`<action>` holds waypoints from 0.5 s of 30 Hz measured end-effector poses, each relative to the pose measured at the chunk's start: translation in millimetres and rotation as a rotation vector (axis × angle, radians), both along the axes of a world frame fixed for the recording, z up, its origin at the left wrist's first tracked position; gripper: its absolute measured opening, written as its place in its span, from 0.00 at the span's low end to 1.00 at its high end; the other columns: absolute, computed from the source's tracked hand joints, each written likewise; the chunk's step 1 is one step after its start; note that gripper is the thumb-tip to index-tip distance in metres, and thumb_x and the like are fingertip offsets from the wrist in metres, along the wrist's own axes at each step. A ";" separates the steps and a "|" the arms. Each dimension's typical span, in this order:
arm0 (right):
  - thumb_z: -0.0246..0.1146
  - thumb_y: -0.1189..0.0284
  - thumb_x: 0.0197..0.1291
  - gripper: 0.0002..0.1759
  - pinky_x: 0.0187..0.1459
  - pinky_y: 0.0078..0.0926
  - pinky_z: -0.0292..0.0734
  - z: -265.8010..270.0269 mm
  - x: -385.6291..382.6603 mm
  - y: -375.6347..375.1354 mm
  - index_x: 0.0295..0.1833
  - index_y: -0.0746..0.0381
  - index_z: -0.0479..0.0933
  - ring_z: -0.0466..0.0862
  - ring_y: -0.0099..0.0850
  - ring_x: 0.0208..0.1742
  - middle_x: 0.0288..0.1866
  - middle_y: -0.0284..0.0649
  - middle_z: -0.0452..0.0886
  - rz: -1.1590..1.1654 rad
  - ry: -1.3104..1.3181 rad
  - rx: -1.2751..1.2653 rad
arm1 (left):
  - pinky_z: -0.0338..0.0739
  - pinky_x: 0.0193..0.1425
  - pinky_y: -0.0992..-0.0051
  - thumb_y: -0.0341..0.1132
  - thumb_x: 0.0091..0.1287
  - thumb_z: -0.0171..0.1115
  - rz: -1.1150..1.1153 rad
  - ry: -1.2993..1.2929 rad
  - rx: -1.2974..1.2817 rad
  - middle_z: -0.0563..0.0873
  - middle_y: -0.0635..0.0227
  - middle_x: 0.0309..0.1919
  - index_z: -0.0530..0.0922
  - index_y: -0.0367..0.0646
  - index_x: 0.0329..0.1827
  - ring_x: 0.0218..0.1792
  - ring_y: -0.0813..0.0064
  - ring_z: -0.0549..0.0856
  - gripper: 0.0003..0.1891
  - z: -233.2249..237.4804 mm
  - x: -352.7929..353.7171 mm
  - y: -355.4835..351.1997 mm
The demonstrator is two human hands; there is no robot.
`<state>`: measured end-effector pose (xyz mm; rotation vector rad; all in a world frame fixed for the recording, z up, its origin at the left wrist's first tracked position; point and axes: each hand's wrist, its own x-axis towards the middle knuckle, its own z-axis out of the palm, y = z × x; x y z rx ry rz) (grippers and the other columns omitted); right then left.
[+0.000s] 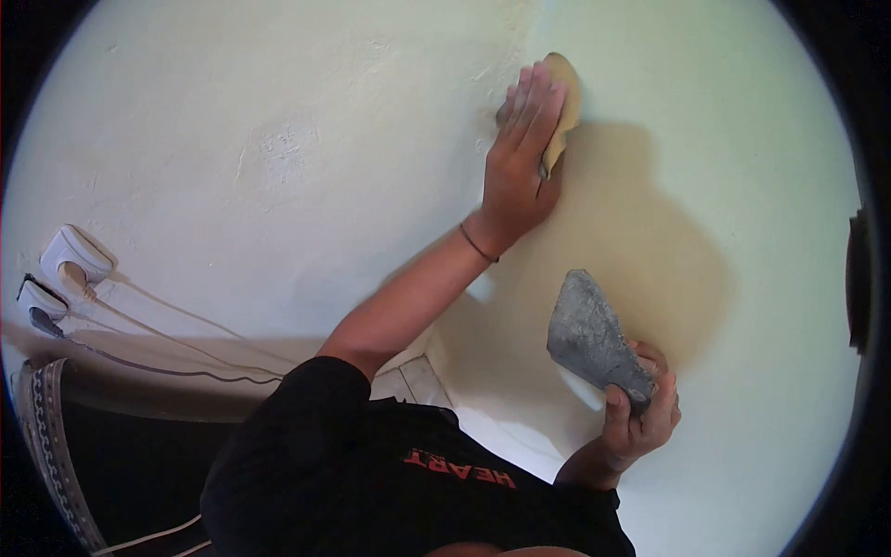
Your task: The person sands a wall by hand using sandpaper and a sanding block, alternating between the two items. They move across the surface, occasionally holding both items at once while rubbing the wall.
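Flat against the wall near the corner, my left hand (526,153) presses a tan sheet of sandpaper (565,107). Its fingers point upward, and the sheet curls out along their right side. A dark edge shows on the other side of the fingers. Lower right, my right hand (645,415) grips a grey, rough-faced flat piece (591,330) by its bottom end, thumb in front and fingers behind. This piece tapers toward the grip and stands tilted up to the left, in front of the pale wall (770,186).
Left of my left hand, the white wall (186,121) has a flaked patch (283,153). Two sockets with plugged-in cords (167,330) sit low at the left. Below them is a black object with a patterned border (48,436). A dark fixture (858,283) shows at the right edge.
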<state>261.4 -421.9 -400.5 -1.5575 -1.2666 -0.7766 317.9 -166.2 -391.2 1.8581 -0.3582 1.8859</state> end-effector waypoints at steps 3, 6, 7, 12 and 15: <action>0.63 0.66 0.60 0.27 0.41 0.40 0.77 2.6 -0.7 0.2 0.65 0.46 0.64 0.81 0.44 0.33 0.28 0.44 0.81 0.011 0.026 -0.018 | 0.50 0.73 0.54 0.16 0.50 0.51 0.007 0.063 -0.085 0.61 0.43 0.67 0.61 0.33 0.67 0.69 0.46 0.58 0.35 -46.4 -9.5 -10.8; 0.62 0.66 0.60 0.27 0.41 0.39 0.78 6.1 -2.3 -0.1 0.65 0.45 0.63 0.82 0.44 0.33 0.29 0.45 0.82 0.032 0.067 -0.076 | 0.50 0.72 0.53 0.16 0.50 0.50 0.027 0.166 -0.142 0.61 0.42 0.67 0.61 0.32 0.67 0.69 0.46 0.58 0.34 -97.7 -19.3 -20.3; 0.62 0.65 0.61 0.27 0.41 0.39 0.78 -5.1 -1.3 4.9 0.65 0.45 0.63 0.82 0.44 0.33 0.29 0.45 0.82 0.067 0.064 -0.062 | 0.50 0.72 0.53 0.16 0.50 0.50 0.058 0.180 -0.151 0.61 0.41 0.67 0.61 0.31 0.67 0.69 0.45 0.58 0.34 -118.4 -21.1 -14.7; 0.61 0.65 0.61 0.27 0.41 0.39 0.78 -4.5 -0.4 7.5 0.65 0.44 0.63 0.82 0.42 0.31 0.28 0.44 0.82 0.086 0.043 -0.023 | 0.50 0.72 0.54 0.18 0.58 0.48 0.072 0.128 -0.063 0.61 0.40 0.67 0.61 0.29 0.66 0.70 0.46 0.58 0.29 -59.6 -14.5 9.0; 0.61 0.65 0.61 0.28 0.42 0.40 0.79 -10.2 4.7 9.5 0.66 0.43 0.63 0.83 0.40 0.30 0.29 0.43 0.82 0.100 0.038 -0.073 | 0.49 0.72 0.56 0.22 0.66 0.45 0.092 0.087 -0.023 0.61 0.40 0.67 0.61 0.27 0.66 0.70 0.47 0.58 0.23 -36.5 -12.4 12.7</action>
